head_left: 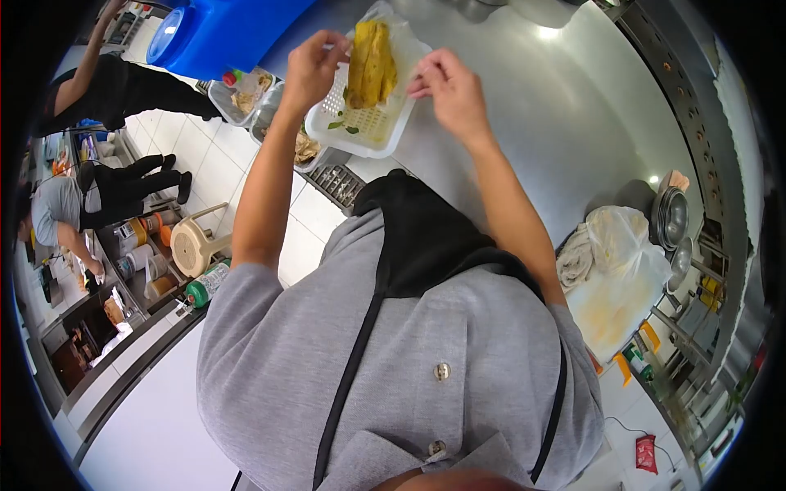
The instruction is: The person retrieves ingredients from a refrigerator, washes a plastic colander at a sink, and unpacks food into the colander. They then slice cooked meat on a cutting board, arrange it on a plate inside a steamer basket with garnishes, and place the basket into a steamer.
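Observation:
A white perforated plastic basket (377, 146) sits at the edge of the metal counter in front of me. In it lies a long yellow-brown bundle that looks like pickled leafy vegetable (372, 65), with clear plastic film (399, 29) around its far end. A few green leaf bits (344, 128) lie on the basket's floor. My left hand (314, 72) is over the basket's left rim, fingers curled close to the bundle. At the right rim my right hand (449, 88) has its fingers drawn together. Whatever thin thing either hand may pinch is too small to make out.
Tubs with food scraps (244, 100) and a blue barrel (221, 33) stand left of the counter. On the right are a plastic bag (618, 237), a cutting board (610, 315) and stacked metal bowls (671, 217). Two people work at left, near a stool (192, 245).

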{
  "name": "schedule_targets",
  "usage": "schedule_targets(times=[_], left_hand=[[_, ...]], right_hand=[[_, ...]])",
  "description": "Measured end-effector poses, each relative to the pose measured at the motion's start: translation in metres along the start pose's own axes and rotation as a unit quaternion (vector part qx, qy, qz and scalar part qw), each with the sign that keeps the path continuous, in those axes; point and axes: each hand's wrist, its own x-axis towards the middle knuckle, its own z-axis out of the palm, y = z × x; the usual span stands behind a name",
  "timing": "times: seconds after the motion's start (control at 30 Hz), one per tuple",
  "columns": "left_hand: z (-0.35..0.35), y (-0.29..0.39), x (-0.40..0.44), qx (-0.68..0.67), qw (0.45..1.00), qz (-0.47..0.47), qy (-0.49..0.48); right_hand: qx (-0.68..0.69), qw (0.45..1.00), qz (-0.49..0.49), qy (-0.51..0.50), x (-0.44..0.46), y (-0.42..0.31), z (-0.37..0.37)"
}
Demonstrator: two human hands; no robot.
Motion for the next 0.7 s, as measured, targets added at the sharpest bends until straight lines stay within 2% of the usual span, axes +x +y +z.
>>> schedule_targets(times=[0.07, 0.17, 0.23, 0.37, 0.47, 0.53, 0.57, 0.67, 0.7], left_hand=[[-0.001, 0.025, 0.005, -0.114, 0.993, 0.005, 0.035], [0.004, 0.065, 0.009, -0.138, 0.99, 0.017, 0.016], [0.026, 0.077, 0.014, -0.192, 0.979, 0.061, -0.018], [0.1, 0.121, 0.0, -0.233, 0.962, 0.085, -0.117], [0.152, 0.124, -0.03, -0.252, 0.94, 0.046, -0.226], [0.182, 0.124, -0.051, -0.252, 0.93, 0.034, -0.266], [0.199, 0.126, -0.061, -0.283, 0.909, -0.001, -0.305], [0.232, 0.126, -0.086, -0.242, 0.891, -0.01, -0.384], [0.235, 0.125, -0.093, -0.24, 0.894, -0.012, -0.379]], right_hand=[[0.067, 0.997, 0.008, 0.021, 0.0, -0.018, -0.015], [0.076, 0.995, -0.013, 0.062, -0.013, -0.044, -0.039], [0.074, 0.993, -0.025, 0.093, -0.033, -0.052, -0.056], [0.038, 0.984, -0.015, 0.176, -0.108, -0.061, -0.118], [0.005, 0.959, 0.045, 0.28, -0.175, -0.039, -0.149], [0.005, 0.936, 0.088, 0.341, -0.213, -0.034, -0.155], [-0.039, 0.924, 0.102, 0.367, -0.236, -0.02, -0.165], [-0.004, 0.913, 0.123, 0.388, -0.273, -0.015, -0.173], [0.008, 0.903, 0.13, 0.409, -0.284, -0.012, -0.175]])
